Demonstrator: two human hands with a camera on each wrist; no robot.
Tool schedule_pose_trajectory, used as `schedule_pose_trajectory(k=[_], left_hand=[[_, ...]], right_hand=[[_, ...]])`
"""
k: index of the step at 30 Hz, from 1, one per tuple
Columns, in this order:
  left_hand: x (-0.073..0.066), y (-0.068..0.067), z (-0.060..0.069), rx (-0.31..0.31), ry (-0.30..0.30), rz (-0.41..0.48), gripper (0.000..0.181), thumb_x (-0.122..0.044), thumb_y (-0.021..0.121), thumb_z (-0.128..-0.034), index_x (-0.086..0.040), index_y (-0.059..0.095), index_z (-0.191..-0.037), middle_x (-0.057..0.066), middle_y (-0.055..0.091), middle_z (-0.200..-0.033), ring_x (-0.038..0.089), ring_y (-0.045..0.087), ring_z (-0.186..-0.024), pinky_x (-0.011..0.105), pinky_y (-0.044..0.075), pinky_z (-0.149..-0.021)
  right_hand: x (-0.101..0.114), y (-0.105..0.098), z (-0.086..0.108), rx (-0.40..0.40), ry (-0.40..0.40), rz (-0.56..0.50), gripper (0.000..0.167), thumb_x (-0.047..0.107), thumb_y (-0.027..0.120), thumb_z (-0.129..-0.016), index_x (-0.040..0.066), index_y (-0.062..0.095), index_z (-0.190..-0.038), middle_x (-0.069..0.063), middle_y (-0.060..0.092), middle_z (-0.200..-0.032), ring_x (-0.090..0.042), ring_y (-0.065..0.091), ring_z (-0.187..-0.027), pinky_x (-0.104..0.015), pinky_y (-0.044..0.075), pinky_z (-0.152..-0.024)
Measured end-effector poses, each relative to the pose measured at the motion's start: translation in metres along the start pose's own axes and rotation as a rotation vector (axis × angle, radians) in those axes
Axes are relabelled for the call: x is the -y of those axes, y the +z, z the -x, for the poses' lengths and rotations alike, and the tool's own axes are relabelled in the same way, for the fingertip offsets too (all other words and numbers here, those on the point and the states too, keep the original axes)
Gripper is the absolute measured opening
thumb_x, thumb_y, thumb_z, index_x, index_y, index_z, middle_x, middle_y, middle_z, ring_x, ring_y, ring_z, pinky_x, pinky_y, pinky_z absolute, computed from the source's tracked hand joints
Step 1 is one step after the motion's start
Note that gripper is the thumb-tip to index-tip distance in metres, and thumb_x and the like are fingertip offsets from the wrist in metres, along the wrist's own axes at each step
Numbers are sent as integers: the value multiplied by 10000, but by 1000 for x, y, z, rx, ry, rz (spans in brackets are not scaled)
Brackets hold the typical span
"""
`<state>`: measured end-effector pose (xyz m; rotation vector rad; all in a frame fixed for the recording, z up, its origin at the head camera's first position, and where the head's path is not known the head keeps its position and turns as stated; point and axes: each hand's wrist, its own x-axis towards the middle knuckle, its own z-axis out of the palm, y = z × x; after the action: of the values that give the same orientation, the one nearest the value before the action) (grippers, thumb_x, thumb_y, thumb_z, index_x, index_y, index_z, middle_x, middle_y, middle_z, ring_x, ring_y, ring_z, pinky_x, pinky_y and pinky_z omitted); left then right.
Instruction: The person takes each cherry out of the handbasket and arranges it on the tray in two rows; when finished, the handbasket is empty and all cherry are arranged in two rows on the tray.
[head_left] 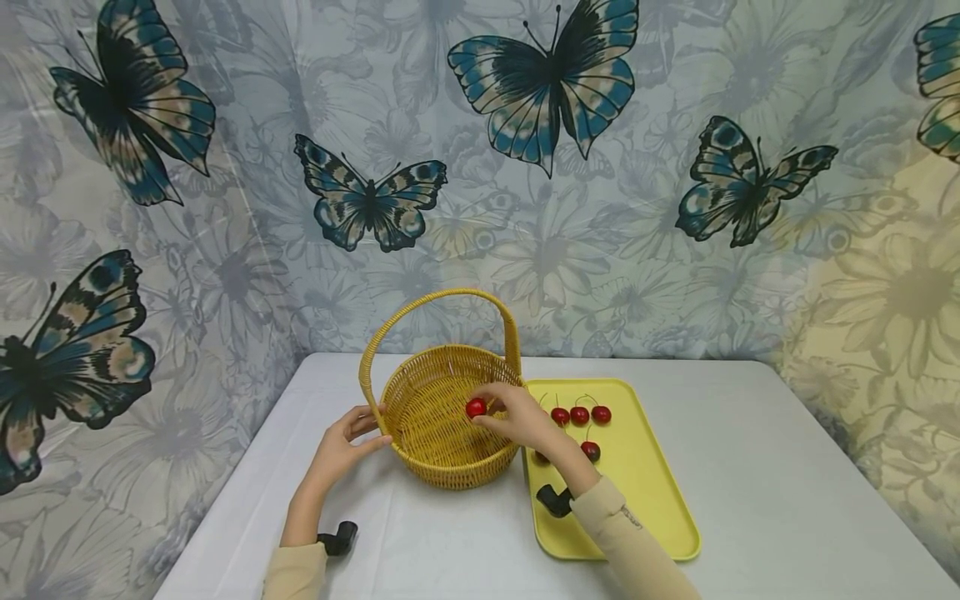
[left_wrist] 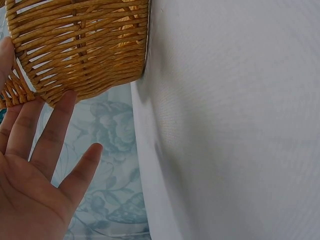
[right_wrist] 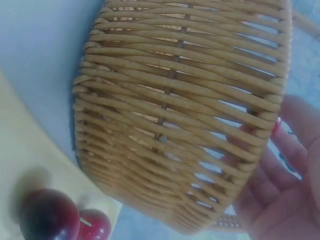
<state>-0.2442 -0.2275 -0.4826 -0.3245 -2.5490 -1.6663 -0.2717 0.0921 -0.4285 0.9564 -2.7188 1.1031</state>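
Note:
A round woven basket with a tall arched handle stands upright on the table; its visible inside holds nothing. My left hand grips its left rim near the handle's foot, thumb towards the front; in the left wrist view the left hand's fingers touch the weave. Over the basket's right side, my right hand pinches a red cherry between thumb and fingers. In the right wrist view, the basket wall mostly hides that cherry, and part of the right hand shows beyond the rim.
Right of the basket lies a yellow tray bearing several dark red cherries with stems, one partly hidden by my right wrist. Two cherries show close up in the right wrist view. A butterfly-patterned cloth hangs behind the white table.

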Motion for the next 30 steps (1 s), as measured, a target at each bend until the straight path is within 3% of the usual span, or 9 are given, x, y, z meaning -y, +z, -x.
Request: schedule_pose_trajectory(k=[4, 11, 16, 20, 27, 30], left_hand=[[-5, 0, 1, 3, -13, 1, 606, -362, 756, -750, -139, 535, -1269, 68, 583, -1275, 293, 536, -1182, 592, 317, -1018], [-27, -1, 9, 11, -2, 15, 538, -235, 747, -786, -103, 531, -1261, 162, 559, -1282, 359, 523, -1179, 611, 319, -1003], [-15, -1, 5, 8, -9, 11, 569, -286, 751, -774, -123, 528, -1272, 115, 566, -1287, 326, 526, -1186, 594, 325, -1012], [-4, 0, 1, 6, -2, 4, 610, -358, 752, -755, -137, 527, -1277, 70, 573, -1287, 292, 533, -1186, 584, 328, -1016], [-2, 1, 1, 0, 1, 11, 626, -383, 761, -736, -152, 535, -1272, 70, 576, -1283, 292, 537, -1181, 584, 330, -1015], [-2, 0, 1, 3, 2, 12, 628, -385, 758, -738, -149, 532, -1274, 71, 572, -1288, 298, 535, -1183, 588, 335, -1009]], right_hand=[[4, -4, 9, -55, 10, 77, 350, 291, 674, -858, 165, 612, -1178, 27, 625, -1100, -161, 611, -923, -336, 523, -775], [6, -14, 23, -143, 23, 148, 361, 341, 678, -846, 211, 624, -1179, 50, 627, -1129, -146, 614, -952, -318, 514, -774], [1, -20, 33, -183, 6, 127, 359, 327, 683, -844, 205, 623, -1177, 71, 633, -1027, -151, 609, -874, -280, 496, -693], [-4, -25, 41, -209, -3, 106, 359, 302, 691, -840, 184, 627, -1173, 71, 631, -994, -184, 617, -844, -332, 511, -668], [-12, -31, 55, -264, 9, 117, 375, 279, 723, -811, 180, 633, -1161, 48, 642, -1095, -109, 596, -827, -314, 515, -680], [-15, -33, 61, -282, 7, 122, 396, 275, 730, -802, 159, 630, -1167, 28, 647, -1090, -134, 605, -852, -346, 521, -716]])
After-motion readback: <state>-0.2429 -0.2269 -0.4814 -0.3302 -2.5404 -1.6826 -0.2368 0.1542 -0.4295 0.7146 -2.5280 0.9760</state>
